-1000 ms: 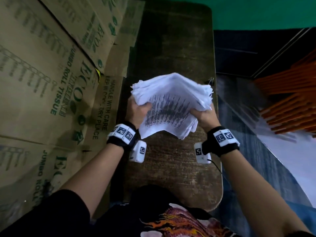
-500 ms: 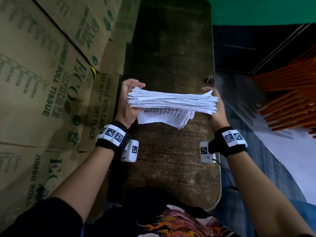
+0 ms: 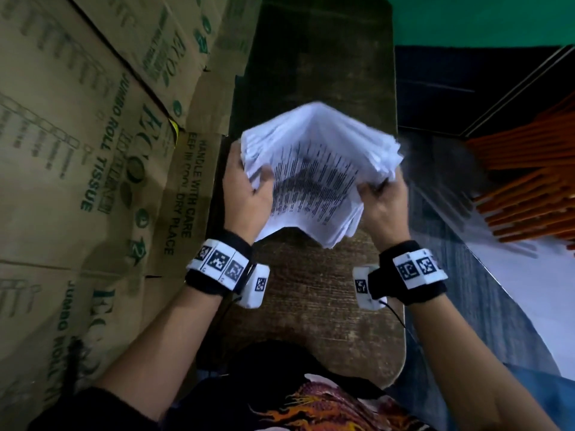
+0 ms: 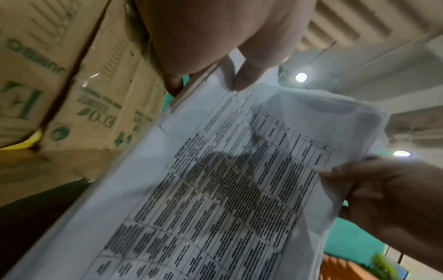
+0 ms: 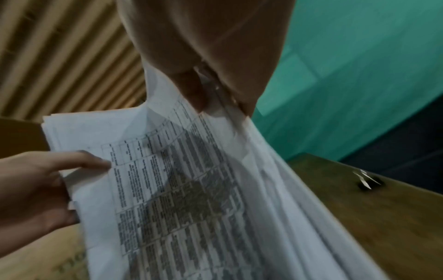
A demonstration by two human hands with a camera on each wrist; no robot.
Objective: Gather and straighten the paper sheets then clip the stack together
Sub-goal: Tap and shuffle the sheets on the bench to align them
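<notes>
Left hand point(image 3: 245, 194) grips the left edge of the paper stack point(image 3: 317, 169), thumb on the printed face. Right hand point(image 3: 381, 202) pinches the right edge. Stack held bowed above the wooden table point(image 3: 311, 290); binder clip point(image 5: 366, 181) lies on that table beside it.

Motion is blurring the far edge of the paper stack point(image 3: 317, 163), hiding its printed text. The binder clip point(image 5: 366, 181) beside that stack is smearing into streaks.
</notes>
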